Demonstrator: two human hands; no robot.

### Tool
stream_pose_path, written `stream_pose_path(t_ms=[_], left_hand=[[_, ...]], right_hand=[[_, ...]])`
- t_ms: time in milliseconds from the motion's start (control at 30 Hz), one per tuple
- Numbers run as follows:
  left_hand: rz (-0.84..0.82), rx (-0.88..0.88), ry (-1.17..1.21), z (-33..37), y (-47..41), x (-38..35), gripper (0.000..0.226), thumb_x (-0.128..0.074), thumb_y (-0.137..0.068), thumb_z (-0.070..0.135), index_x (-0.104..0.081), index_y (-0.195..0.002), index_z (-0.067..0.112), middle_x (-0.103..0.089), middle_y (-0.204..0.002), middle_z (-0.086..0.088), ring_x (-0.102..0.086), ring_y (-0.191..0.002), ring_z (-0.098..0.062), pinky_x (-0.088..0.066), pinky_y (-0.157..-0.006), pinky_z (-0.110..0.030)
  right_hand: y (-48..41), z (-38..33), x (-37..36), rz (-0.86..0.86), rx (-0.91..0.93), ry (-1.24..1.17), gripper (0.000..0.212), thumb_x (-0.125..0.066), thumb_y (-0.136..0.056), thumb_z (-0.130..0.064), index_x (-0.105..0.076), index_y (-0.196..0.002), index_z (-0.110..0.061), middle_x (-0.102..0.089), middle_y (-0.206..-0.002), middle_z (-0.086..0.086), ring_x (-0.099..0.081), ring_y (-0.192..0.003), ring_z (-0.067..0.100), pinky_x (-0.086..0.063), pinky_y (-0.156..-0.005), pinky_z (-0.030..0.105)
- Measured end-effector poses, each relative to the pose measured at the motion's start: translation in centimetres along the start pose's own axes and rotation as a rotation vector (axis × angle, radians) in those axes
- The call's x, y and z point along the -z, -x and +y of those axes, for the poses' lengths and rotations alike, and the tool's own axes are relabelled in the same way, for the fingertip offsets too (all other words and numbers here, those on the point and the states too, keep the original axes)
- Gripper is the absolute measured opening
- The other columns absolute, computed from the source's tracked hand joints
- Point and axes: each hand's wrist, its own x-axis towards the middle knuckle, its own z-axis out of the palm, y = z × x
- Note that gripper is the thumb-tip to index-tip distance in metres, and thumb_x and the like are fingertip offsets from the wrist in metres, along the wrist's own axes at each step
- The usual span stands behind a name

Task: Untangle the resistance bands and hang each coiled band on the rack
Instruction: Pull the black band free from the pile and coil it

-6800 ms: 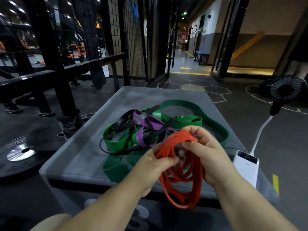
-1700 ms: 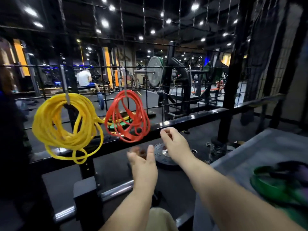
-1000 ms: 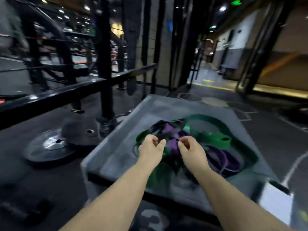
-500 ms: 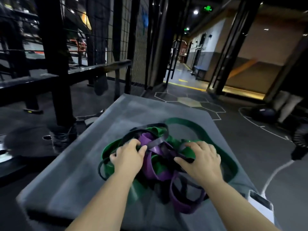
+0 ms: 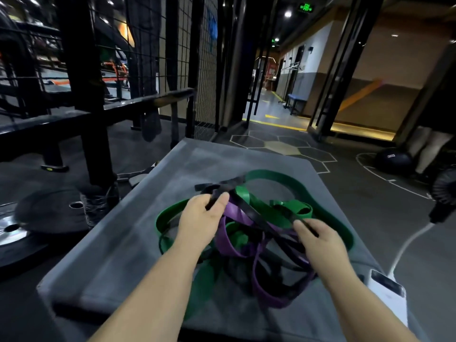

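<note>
Both hands down on the tangle, middle of the grey padded worktop point(image 5: 118, 255)

- Left grip point(image 5: 199, 219): grasping the black band point(image 5: 256, 215), strip pinched between thumb and fingertips at the far left of the pile, raised a little above the heap
- Right grip point(image 5: 319, 240): grasping the same black band further along, thumb and fingers closed over the strip on the near right side
- Black band runs taut-ish in a straight line between my two hands, crossing over the other loops; a short doubled end sticks out beyond my left fingers
- Purple band point(image 5: 229, 248): threaded under the black one, several loops lying below and between my wrists, one loop trailing toward the near edge
- Green band point(image 5: 278, 175): widest and lowest, one big arc sweeping round the far and right side of the pile, smaller folds bunched in the centre
- All three bands interlaced, none coiled

Surroundings: white power bank point(image 5: 387, 292) on the near right corner of the worktop, just beside my right forearm. Black rack post point(image 5: 81, 82) with rails and wire mesh stands to the left. Weight plate point(image 5: 12, 233) flat on the floor at far left
</note>
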Motion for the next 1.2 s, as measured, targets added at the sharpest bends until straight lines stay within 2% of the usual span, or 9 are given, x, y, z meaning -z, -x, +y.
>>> stream_pose_path(t_ms=[133, 233, 400, 467, 633, 767, 933, 1067, 1200], left_hand=[[-0.022, 0.146, 0.408, 2.7, 3.4, -2.4, 0.047, -0.056, -0.092, 0.049, -0.061, -0.052, 0.024, -0.065, -0.069, 0.003, -0.062, -0.08, -0.021, -0.047, -0.085, -0.038], [-0.154, 0.14, 0.659, 4.4, 6.2, -4.4, 0.033, -0.067, -0.08, 0.05, -0.069, -0.058, 0.026, -0.069, -0.074, 0.001, -0.064, -0.081, -0.017, -0.048, -0.09, -0.042], [-0.538, 0.306, 0.865, 5.6, 10.7, -7.8, 0.033, -0.062, -0.091, 0.03, -0.07, -0.063, 0.016, -0.069, -0.087, -0.016, -0.066, -0.085, -0.027, -0.053, -0.084, -0.041], [-0.562, 0.377, 0.853, 5.3, 10.9, -8.2, 0.034, -0.055, -0.096, 0.024, -0.07, -0.067, 0.014, -0.069, -0.08, -0.013, -0.066, -0.082, -0.027, -0.054, -0.085, -0.043], [-0.529, 0.392, 0.698, 4.6, 9.8, -7.5, 0.021, -0.056, -0.097, 0.023, -0.065, -0.091, 0.005, -0.067, -0.07, -0.005, -0.067, -0.068, -0.015, -0.058, -0.067, -0.036], [-0.656, 0.392, 0.413, 3.2, 9.4, -7.7, 0.029, -0.065, -0.091, 0.036, -0.058, -0.077, 0.012, -0.062, -0.066, -0.003, -0.062, -0.063, -0.016, -0.058, -0.064, -0.037], [-0.647, 0.08, -0.099, 2.0, 8.8, -8.0, 0.046, -0.066, -0.085, 0.05, -0.039, -0.063, 0.019, -0.034, -0.054, 0.004, -0.034, -0.05, -0.012, -0.029, -0.048, -0.027], [-0.607, 0.181, 0.114, 1.8, 8.0, -8.2, 0.041, -0.066, -0.085, 0.05, -0.062, -0.082, 0.009, -0.062, -0.065, 0.002, -0.058, -0.056, -0.01, -0.052, -0.057, -0.035], [-0.58, 0.393, 0.358, 2.3, 6.8, -7.9, 0.057, -0.041, -0.092, 0.061, -0.065, -0.099, 0.009, -0.074, -0.081, -0.004, -0.071, -0.073, -0.019, -0.055, -0.063, -0.031]], right_hand=[[1.9, 1.1, 2.4, 0.075, -0.089, -0.255, 0.029, -0.059, -0.096, -0.035, -0.069, -0.084, -0.011, -0.068, -0.076, -0.002, -0.062, -0.078, 0.019, -0.046, -0.073, 0.034], [2.6, 1.2, 2.7, 0.033, -0.232, -0.502, 0.035, -0.063, -0.092, -0.039, -0.069, -0.074, -0.01, -0.062, -0.062, 0.0, -0.057, -0.069, 0.021, -0.044, -0.079, 0.037], [2.9, 0.7, 2.3, -0.439, -0.473, -0.748, 0.058, -0.072, -0.065, -0.064, -0.062, -0.078, -0.008, -0.058, -0.07, 0.012, -0.062, -0.066, 0.028, -0.054, -0.067, 0.038], [2.9, 1.1, 2.4, -0.544, -0.504, -0.752, 0.072, -0.08, -0.055, -0.069, -0.063, -0.091, -0.009, -0.053, -0.078, 0.015, -0.059, -0.081, 0.033, -0.051, -0.073, 0.04], [2.4, 1.7, 2.8, -0.58, -0.431, -0.796, 0.06, -0.08, -0.066, -0.032, -0.063, -0.113, -0.001, -0.064, -0.094, 0.023, -0.062, -0.088, 0.036, -0.053, -0.081, 0.046], [1.8, 1.3, 2.9, -0.552, -0.411, -0.762, 0.051, -0.077, -0.068, -0.024, -0.066, -0.106, 0.009, -0.07, -0.097, 0.026, -0.069, -0.084, 0.038, -0.058, -0.073, 0.042], [2.0, 1.2, 2.0, -0.522, -0.324, -0.546, 0.029, -0.076, -0.081, -0.022, -0.073, -0.099, 0.0, -0.074, -0.096, 0.019, -0.072, -0.088, 0.032, -0.058, -0.081, 0.039], [2.2, 1.1, 1.7, -0.436, -0.288, -0.58, 0.008, -0.068, -0.086, -0.009, -0.072, -0.09, -0.004, -0.072, -0.086, 0.017, -0.067, -0.08, 0.03, -0.054, -0.087, 0.046], [2.6, 1.2, 2.0, -0.427, -0.207, -0.55, 0.006, -0.067, -0.086, -0.007, -0.071, -0.084, -0.01, -0.07, -0.079, 0.008, -0.066, -0.078, 0.024, -0.054, -0.08, 0.04]])
